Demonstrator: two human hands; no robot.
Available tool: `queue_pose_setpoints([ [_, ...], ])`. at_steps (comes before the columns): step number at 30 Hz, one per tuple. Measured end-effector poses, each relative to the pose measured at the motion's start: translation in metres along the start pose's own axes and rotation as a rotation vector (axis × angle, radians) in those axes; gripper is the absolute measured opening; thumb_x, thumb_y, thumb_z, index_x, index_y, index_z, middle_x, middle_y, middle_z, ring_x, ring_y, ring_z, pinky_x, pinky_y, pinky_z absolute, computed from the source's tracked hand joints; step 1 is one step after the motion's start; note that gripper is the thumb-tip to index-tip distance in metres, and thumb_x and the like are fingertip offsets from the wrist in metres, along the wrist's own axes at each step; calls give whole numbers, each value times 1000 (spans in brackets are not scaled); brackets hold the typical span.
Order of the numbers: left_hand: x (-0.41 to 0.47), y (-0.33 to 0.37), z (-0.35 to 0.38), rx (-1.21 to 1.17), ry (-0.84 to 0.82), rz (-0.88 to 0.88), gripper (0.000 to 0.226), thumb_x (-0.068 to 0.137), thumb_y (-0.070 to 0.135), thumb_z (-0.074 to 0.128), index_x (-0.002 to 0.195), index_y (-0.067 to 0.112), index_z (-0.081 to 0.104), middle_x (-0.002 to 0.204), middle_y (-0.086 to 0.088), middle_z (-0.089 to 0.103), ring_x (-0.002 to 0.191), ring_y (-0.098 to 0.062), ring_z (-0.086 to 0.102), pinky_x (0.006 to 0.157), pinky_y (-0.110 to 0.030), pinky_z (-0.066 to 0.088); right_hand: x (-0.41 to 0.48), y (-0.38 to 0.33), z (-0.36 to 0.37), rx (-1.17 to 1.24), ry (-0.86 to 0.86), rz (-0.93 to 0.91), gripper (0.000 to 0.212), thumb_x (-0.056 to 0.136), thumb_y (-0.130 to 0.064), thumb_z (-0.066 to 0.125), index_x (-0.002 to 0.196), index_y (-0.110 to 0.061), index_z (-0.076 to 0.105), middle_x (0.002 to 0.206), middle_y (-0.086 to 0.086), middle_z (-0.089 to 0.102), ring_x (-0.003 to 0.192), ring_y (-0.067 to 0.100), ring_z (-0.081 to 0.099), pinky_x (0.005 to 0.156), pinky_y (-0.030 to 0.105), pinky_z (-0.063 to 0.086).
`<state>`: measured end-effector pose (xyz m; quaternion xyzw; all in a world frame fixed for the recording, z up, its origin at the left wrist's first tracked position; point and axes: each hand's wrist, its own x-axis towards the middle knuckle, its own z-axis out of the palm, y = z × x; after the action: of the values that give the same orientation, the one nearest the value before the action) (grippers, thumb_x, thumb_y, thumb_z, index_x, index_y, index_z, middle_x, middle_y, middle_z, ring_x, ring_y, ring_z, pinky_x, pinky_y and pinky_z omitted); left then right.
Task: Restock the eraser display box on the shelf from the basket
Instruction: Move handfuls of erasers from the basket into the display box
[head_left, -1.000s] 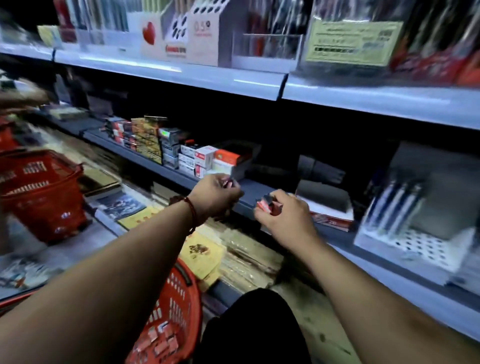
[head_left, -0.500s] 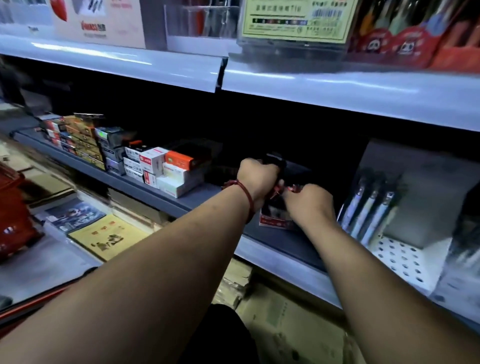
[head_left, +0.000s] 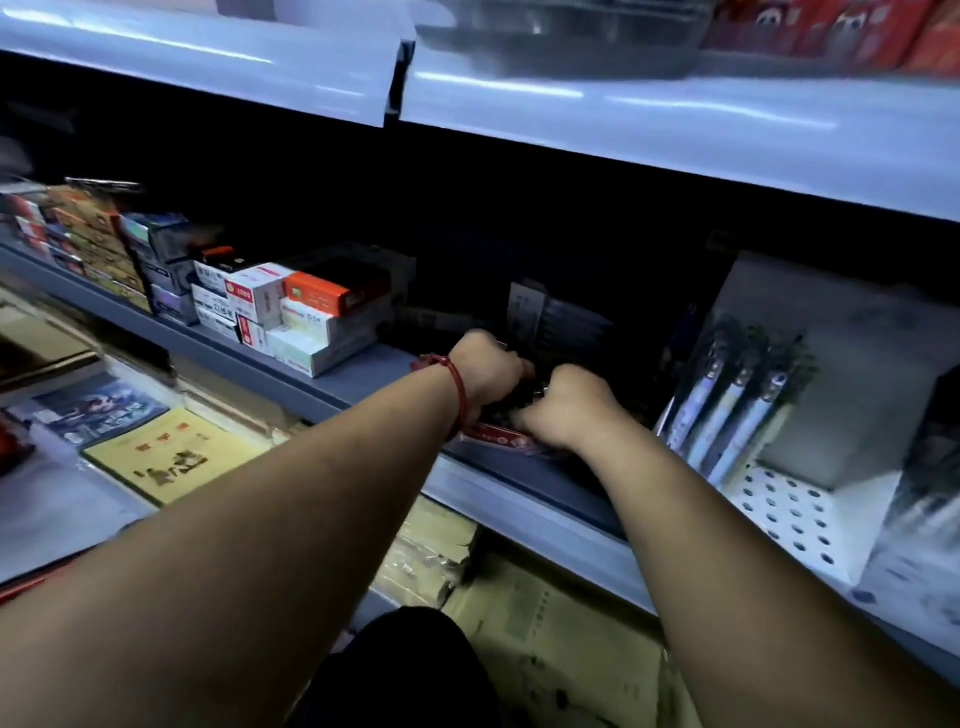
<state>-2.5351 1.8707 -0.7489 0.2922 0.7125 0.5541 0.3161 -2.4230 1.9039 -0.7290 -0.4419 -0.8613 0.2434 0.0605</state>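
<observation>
The eraser display box (head_left: 501, 440) sits on the dark middle shelf (head_left: 374, 382); its red front lip shows below my hands and its upright dark back card (head_left: 558, 317) rises behind them. My left hand (head_left: 485, 371), with a red cord on the wrist, and my right hand (head_left: 566, 410) are side by side inside the box, knuckles up, fingers curled down around small erasers (head_left: 537, 391) that barely show between them. The box's inside is mostly hidden by both hands. The basket is out of view, apart from a red sliver (head_left: 28, 584) at the lower left.
Stacked small cartons (head_left: 306, 322) stand left of the box on the same shelf. A white perforated pen stand (head_left: 779, 499) with pens (head_left: 727, 410) is close on the right. The shelf above (head_left: 623, 119) overhangs. Booklets (head_left: 171, 457) lie on the lower ledge, cardboard (head_left: 545, 623) on the floor.
Both hands went forward from the shelf's front edge into the display box and lowered slightly. My view swung right and closer, so the red baskets left the frame.
</observation>
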Motion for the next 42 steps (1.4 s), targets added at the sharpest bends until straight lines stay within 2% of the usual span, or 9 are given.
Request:
queue_pose_setpoints([
  [3, -5, -3, -23, -29, 2, 23, 9, 85, -7, 70, 86, 1, 66, 80, -13, 66, 78, -27, 66, 80, -41, 59, 0, -16, 4, -2, -56, -23, 40, 79, -42, 83, 100, -17, 61, 88, 2, 58, 72, 17, 54, 70, 25, 42],
  [11, -23, -6, -53, -58, 14, 139, 29, 83, -5, 73, 106, 11, 67, 94, -13, 72, 87, -26, 70, 81, -37, 60, 5, -31, 27, 77, 84, -142, 52, 78, -28, 83, 124, -14, 64, 118, 11, 70, 110, 31, 67, 93, 36, 55],
  [16, -30, -2, -58, -190, -27, 172, 43, 85, -13, 58, 121, 8, 66, 96, -11, 72, 74, -16, 69, 62, -22, 58, 0, -23, 26, 234, 140, -183, 58, 69, -24, 91, 121, -19, 67, 114, 2, 72, 106, 21, 67, 80, 22, 43],
  [20, -27, -5, -61, -296, -61, 213, 48, 89, -15, 45, 129, 7, 60, 109, -6, 74, 92, -12, 72, 79, -22, 59, 0, -18, 24, 315, 172, -193, 58, 69, -26, 93, 121, -18, 68, 115, -1, 73, 106, 17, 67, 87, 26, 50],
  [23, -29, -6, -68, -193, -3, 244, 43, 92, -11, 45, 127, 8, 61, 119, -9, 72, 106, -17, 68, 84, -23, 56, -1, -13, 27, 321, 237, -198, 43, 80, -26, 86, 118, -17, 69, 112, 0, 73, 103, 18, 67, 81, 22, 43],
  [26, -32, -12, -78, -57, 54, 303, 36, 90, -14, 47, 110, 11, 64, 109, -9, 74, 85, -8, 68, 68, -17, 51, 0, -13, 33, 280, 290, -206, 31, 91, -25, 73, 119, -13, 68, 113, 7, 71, 105, 25, 66, 77, 22, 41],
  [29, -36, -21, -89, 114, 92, 346, 31, 91, -7, 55, 106, 18, 63, 106, -6, 74, 96, -17, 70, 87, -33, 58, -4, -20, 38, 163, 324, -236, 35, 96, -24, 62, 129, -12, 61, 121, 13, 62, 109, 32, 61, 82, 27, 44],
  [33, -50, -28, -110, 421, 150, 414, 29, 93, 9, 63, 121, 17, 65, 114, 3, 70, 108, -13, 64, 101, -27, 49, -17, -43, 42, 90, 387, -397, 46, 96, -25, 60, 140, -14, 54, 137, 12, 54, 123, 34, 55, 103, 42, 47],
  [42, -101, -62, -207, 642, 235, 427, 30, 93, 19, 68, 122, 16, 64, 116, 1, 68, 105, -13, 62, 87, -19, 42, -49, -133, 91, 41, 209, -678, 46, 92, -26, 61, 136, -18, 55, 134, 3, 54, 125, 27, 53, 106, 43, 45],
])
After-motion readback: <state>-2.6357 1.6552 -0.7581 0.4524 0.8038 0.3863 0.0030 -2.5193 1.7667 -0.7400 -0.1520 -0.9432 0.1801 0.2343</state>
